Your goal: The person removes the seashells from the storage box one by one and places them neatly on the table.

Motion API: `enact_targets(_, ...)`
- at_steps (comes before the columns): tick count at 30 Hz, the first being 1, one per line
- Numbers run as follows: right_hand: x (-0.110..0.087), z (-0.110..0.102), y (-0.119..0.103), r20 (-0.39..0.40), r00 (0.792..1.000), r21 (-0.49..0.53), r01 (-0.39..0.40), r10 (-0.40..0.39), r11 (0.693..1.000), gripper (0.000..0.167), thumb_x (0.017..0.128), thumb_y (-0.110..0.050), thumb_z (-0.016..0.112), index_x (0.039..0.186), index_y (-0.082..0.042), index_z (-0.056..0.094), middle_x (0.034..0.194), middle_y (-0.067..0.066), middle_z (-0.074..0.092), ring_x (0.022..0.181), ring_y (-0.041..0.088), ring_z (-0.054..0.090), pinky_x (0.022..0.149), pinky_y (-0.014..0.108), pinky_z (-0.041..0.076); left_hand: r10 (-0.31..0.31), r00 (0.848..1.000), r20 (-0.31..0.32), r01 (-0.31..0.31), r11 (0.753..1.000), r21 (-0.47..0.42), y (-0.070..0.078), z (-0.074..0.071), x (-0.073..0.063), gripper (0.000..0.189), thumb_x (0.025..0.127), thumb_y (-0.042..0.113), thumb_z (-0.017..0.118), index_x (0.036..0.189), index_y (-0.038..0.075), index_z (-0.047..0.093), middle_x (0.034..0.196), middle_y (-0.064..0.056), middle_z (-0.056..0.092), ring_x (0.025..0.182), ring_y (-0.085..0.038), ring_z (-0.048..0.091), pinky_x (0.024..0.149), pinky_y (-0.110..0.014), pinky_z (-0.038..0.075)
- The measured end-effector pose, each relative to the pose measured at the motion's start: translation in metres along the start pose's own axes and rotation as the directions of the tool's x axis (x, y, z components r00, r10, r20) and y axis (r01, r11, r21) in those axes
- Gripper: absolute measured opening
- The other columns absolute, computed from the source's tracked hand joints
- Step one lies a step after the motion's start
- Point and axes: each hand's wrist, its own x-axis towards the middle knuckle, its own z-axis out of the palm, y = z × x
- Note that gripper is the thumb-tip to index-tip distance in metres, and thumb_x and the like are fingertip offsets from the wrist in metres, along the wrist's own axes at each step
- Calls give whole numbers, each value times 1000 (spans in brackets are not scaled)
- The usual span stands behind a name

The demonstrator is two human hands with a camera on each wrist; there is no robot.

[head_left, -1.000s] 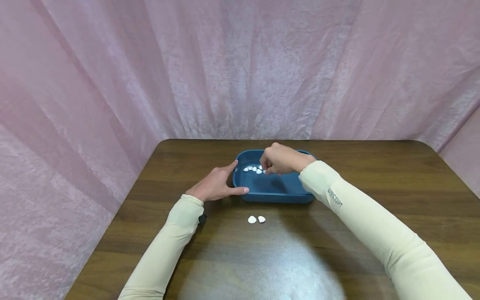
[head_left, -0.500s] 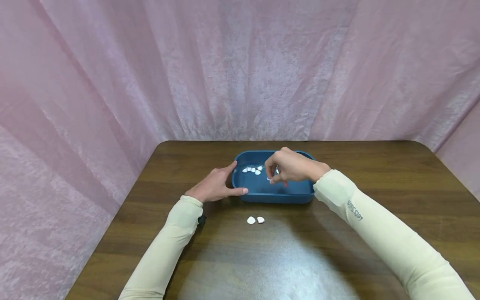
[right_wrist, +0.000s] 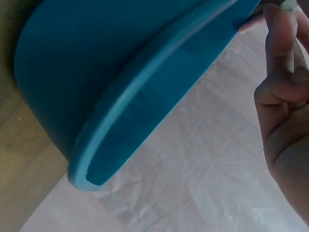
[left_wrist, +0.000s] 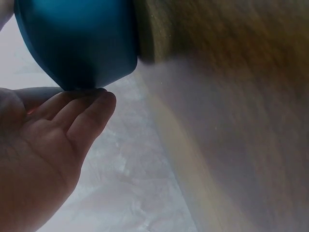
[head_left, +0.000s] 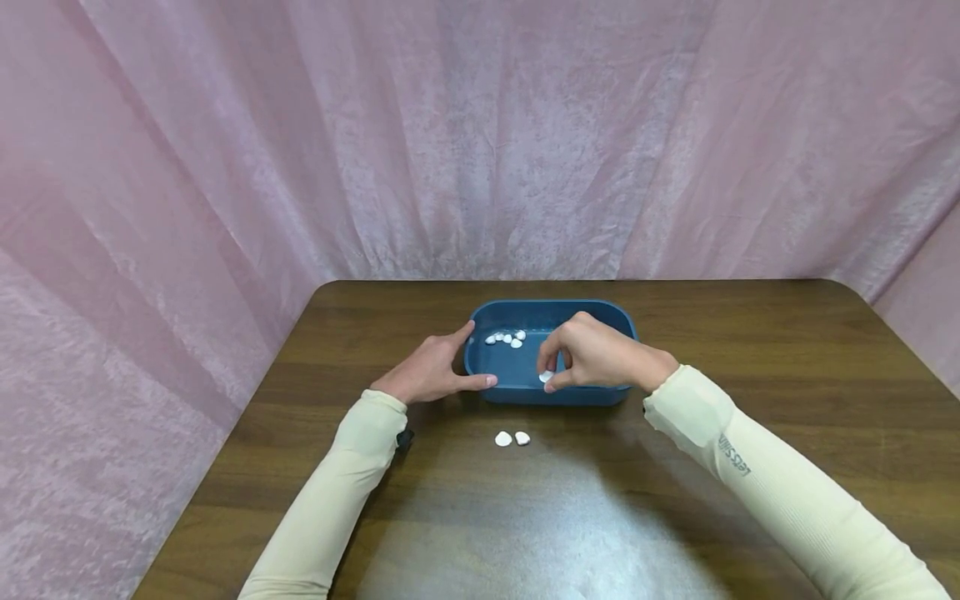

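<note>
My right hand (head_left: 592, 354) pinches a small white shell-like piece (head_left: 546, 377) between thumb and fingertips, over the front part of a blue plastic bin (head_left: 517, 393). In the right wrist view the curled fingers (right_wrist: 282, 38) are beside the bin's rim. At the bin's left end is my left hand (head_left: 431, 367), thumb on the front rim and index finger at the back left corner. Its fingers (left_wrist: 89, 116) lie nearly straight against the bin's outside in the left wrist view. Several similar white pieces (head_left: 517, 343) lie inside, toward the back left.
Two more white pieces, a rounded one (head_left: 503, 438) and one beside it (head_left: 522, 438), lie on the brown wooden table (head_left: 435, 500) in front of the bin. A pink curtain (head_left: 480, 150) hangs behind the table's far edge.
The right hand has come from the bin's back toward its front and right, bringing a white piece into view in its fingertips. The left hand has stayed on the bin.
</note>
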Motion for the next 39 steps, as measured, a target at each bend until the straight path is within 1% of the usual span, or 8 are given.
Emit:
enact_targets(3, -3, 4, -1, -14, 1000, -8, 16, -16, 1000, 11, 78, -21, 87, 84, -18, 78, 75, -10, 72, 58, 1, 57, 58, 18, 49, 1, 1000, -4, -1, 1000, 1, 0, 0, 0, 115, 79, 74, 67, 162, 12, 18, 163, -14, 35, 147, -31, 42, 117, -49, 41)
enact_targets(7, -7, 9, -2, -43, 998, -59, 36, -38, 998, 13, 76, -21, 88, 81, -20, 77, 75, -12, 69, 58, -3, 52, 59, 17, 47, 0, 1000, -1, 0, 1000, 4, 1, 0, 0, 115, 79, 75, 67, 162, 12, 17, 163, -15, 35, 147, -31, 42, 117, -49, 41)
enact_targets(13, -12, 17, -8, -52, 998, -119, 39, -46, 992, 13, 76, -22, 89, 81, -22, 77, 76, -12, 64, 66, 5, 57, 62, 19, 45, 0, 1000, 5, 0, 1000, -5, 1, -1, 1, 116, 79, 76, 66, 162, 12, 16, 164, -15, 32, 148, -32, 41, 116, -50, 41)
enact_targets(19, -15, 24, -12, -37, 998, -127, 55, -60, 990, 14, 74, -21, 90, 80, -20, 77, 76, -12, 65, 72, 10, 64, 66, 22, 49, 14, 1000, -14, -14, 1000, 7, 0, -1, 0, 113, 81, 71, 68, 162, 11, 17, 162, -16, 35, 146, -31, 43, 116, -47, 42)
enact_targets(25, -18, 31, -14, -34, 998, -153, 54, -60, 987, 17, 73, -20, 90, 78, -20, 74, 73, -11, 63, 71, 9, 62, 63, 21, 47, 30, 999, -33, -29, 999, 14, -1, 1, 0, 112, 81, 70, 69, 162, 10, 18, 162, -16, 36, 145, -31, 44, 115, -46, 43)
enact_targets(31, -20, 40, -19, -16, 996, -232, 85, -91, 969, 19, 72, -20, 90, 75, -20, 71, 72, -10, 62, 67, 4, 57, 61, 22, 47, 22, 999, -24, -22, 1000, 1, -2, 2, 1, 113, 81, 72, 68, 162, 11, 18, 163, -15, 34, 146, -31, 43, 115, -47, 43)
enact_targets(34, -21, 46, -22, 12, 996, -277, 89, -89, 957, 20, 71, -21, 90, 72, -22, 70, 71, -11, 63, 67, 3, 57, 60, 24, 49, 24, 999, -24, -24, 1000, -2, -2, 1, 1, 113, 81, 71, 68, 162, 11, 18, 163, -16, 33, 146, -31, 43, 115, -47, 43)
enact_targets(39, -22, 56, -24, 45, 996, -325, 91, -80, 941, 22, 68, -23, 91, 70, -23, 69, 69, -10, 62, 64, 3, 55, 55, 25, 47, 28, 999, -26, -28, 1000, 5, -1, 1, 1, 112, 81, 70, 69, 162, 10, 18, 163, -16, 34, 146, -31, 43, 115, -47, 43)
